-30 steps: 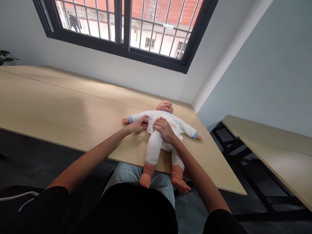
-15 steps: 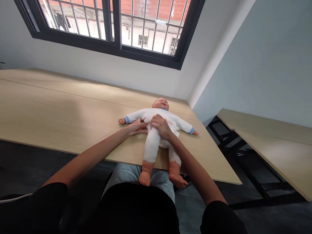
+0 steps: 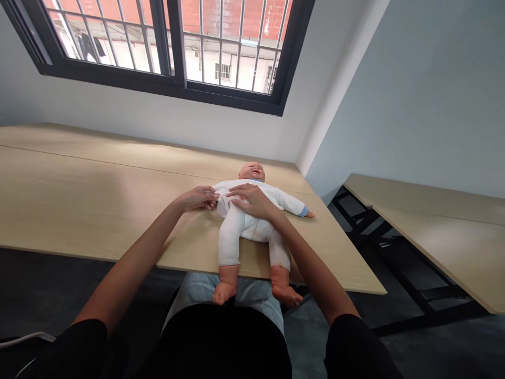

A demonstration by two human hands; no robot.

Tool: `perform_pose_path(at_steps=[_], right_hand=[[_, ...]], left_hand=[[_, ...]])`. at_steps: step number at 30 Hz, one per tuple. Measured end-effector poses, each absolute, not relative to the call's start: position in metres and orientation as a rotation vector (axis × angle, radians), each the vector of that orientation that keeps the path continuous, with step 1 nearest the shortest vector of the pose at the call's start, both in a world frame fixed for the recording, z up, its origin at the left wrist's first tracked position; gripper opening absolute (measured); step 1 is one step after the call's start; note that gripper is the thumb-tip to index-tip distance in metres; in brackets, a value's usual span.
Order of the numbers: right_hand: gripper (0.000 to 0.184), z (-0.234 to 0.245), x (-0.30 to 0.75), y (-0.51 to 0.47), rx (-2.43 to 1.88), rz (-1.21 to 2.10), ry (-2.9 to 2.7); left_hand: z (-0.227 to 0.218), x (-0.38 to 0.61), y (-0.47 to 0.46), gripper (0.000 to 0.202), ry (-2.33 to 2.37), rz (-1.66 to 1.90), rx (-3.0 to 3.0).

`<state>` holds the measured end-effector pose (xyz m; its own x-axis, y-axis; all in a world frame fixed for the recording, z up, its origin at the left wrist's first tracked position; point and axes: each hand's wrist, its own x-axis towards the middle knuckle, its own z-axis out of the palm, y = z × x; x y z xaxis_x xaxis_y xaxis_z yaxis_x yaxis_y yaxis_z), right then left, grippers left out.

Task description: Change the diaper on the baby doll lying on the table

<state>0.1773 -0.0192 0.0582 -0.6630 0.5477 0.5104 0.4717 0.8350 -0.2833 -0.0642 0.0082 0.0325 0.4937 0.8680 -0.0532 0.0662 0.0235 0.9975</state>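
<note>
A baby doll [image 3: 254, 231] lies on its back, its head toward the window and its feet hanging over the table's near edge. It wears a white top [image 3: 272, 192] with blue trim and white leggings [image 3: 229, 239]. My left hand [image 3: 200, 198] is at the doll's side, fingers pinched on the loose edge of the top. It covers the doll's arm on that side. On the doll's belly lies my right hand [image 3: 254, 201], open with fingers spread over the front of the top.
The doll lies on a long wooden table [image 3: 98, 195]. A second table [image 3: 434, 221] with a black folding frame stands to the right, past a gap. Behind are a white wall and a barred window [image 3: 181, 89].
My left hand has moved left and up, drawing the top's edge sideways. My right hand has gone from closed fingers to spread ones. The doll's legs have shifted slightly and the view has turned a little.
</note>
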Motion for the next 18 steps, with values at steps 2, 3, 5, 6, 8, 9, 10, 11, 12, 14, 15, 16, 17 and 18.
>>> perform_pose_path(at_steps=[2, 3, 5, 6, 8, 9, 10, 11, 12, 14, 15, 16, 17, 18], right_hand=[[0.024, 0.065, 0.162, -0.013, -0.717, 0.164, -2.533], [0.023, 0.069, 0.153, -0.01, -0.726, 0.156, -2.607], [0.022, 0.075, 0.137, -0.005, -0.849, 0.093, -2.784], [0.021, 0.077, 0.13, -0.003, -0.948, 0.039, -2.863], [0.022, 0.079, 0.122, 0.004, -1.138, -0.078, -2.955], [0.022, 0.078, 0.12, 0.007, -1.204, -0.118, -2.969], [0.022, 0.077, 0.119, 0.011, -1.248, -0.14, -2.97], [0.02, 0.075, 0.119, 0.015, -1.277, -0.146, -2.966], [0.018, 0.073, 0.119, 0.019, -1.299, -0.149, -2.966], [0.013, 0.069, 0.118, 0.026, -1.321, -0.144, -2.97], [0.014, 0.068, 0.118, 0.029, -1.324, -0.123, -2.961], [0.018, 0.067, 0.119, 0.031, -1.319, -0.08, -2.936], [0.024, 0.068, 0.122, 0.033, -1.301, -0.006, -2.891], [0.029, 0.069, 0.127, 0.034, -1.27, 0.094, -2.822]], left_hand=[[0.034, -0.07, 0.009, 0.046, 0.877, 0.751, 1.435], [0.034, -0.072, 0.009, 0.047, 0.89, 0.75, 1.454], [0.034, -0.077, 0.01, 0.047, 0.936, 0.746, 1.517], [0.035, -0.079, 0.01, 0.046, 0.957, 0.741, 1.554], [0.036, -0.082, 0.009, 0.045, 0.979, 0.736, 1.613], [0.038, -0.082, 0.007, 0.045, 0.98, 0.736, 1.631], [0.039, -0.082, 0.006, 0.044, 0.978, 0.74, 1.644], [0.041, -0.082, 0.004, 0.044, 0.976, 0.749, 1.654], [0.043, -0.081, 0.002, 0.043, 0.974, 0.762, 1.663], [0.044, -0.076, -0.001, 0.043, 0.946, 0.803, 1.673], [0.044, -0.074, -0.001, 0.044, 0.917, 0.833, 1.668], [0.044, -0.071, -0.001, 0.044, 0.879, 0.864, 1.655], [0.043, -0.067, -0.001, 0.045, 0.837, 0.897, 1.635], [0.042, -0.064, -0.001, 0.045, 0.797, 0.928, 1.613]])
